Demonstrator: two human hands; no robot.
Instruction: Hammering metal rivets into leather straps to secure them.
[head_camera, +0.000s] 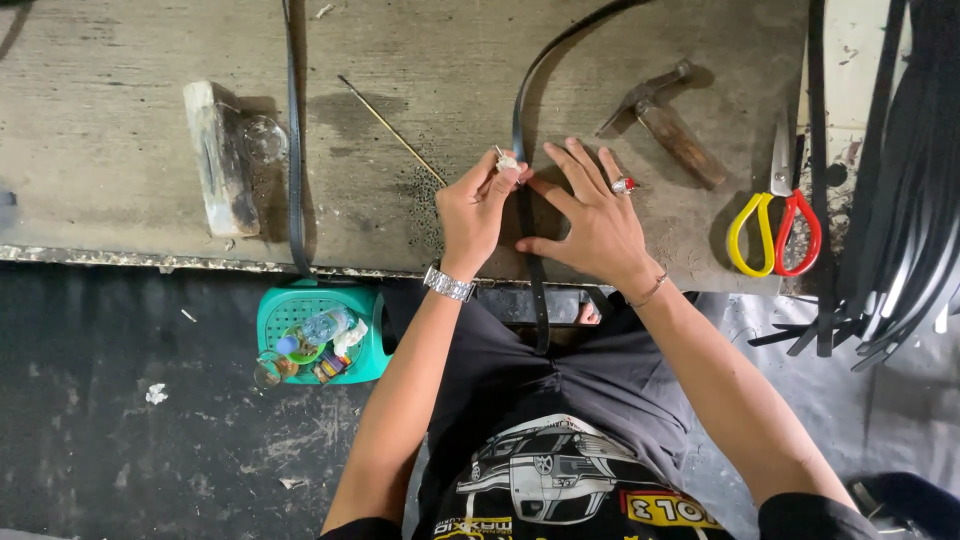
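A big, worn grey wooden workbench (120, 130) is seen across the top half of the frame, and everything is laid on it within easy reach. At the right edge, a thick bunch of long black straps (905, 200) is hung over the side, likely kept there as a ready pile. In the middle, one long thin black leather strap (527, 110) is laid from the top of the frame down over the bench edge to the lap. It is pressed flat by the right hand (595, 225), whose fingers are spread wide and grip nothing, so it looks as if the strap is being kept from sliding. Just left of it, the left hand (475, 215) is closed, with its fingertips pinched on a small pale bit (507, 160) held right at the strap's edge. A second black strap (294, 150) is laid at the left. A green plastic basket (275, 315) with small bottles is set low on the left. A hammer with a brown wooden handle (668, 125) is rested at the upper right. Scissors with one yellow and one red handle (775, 225) are laid beside it. A pale wooden block (220, 155) is kept at the upper left.
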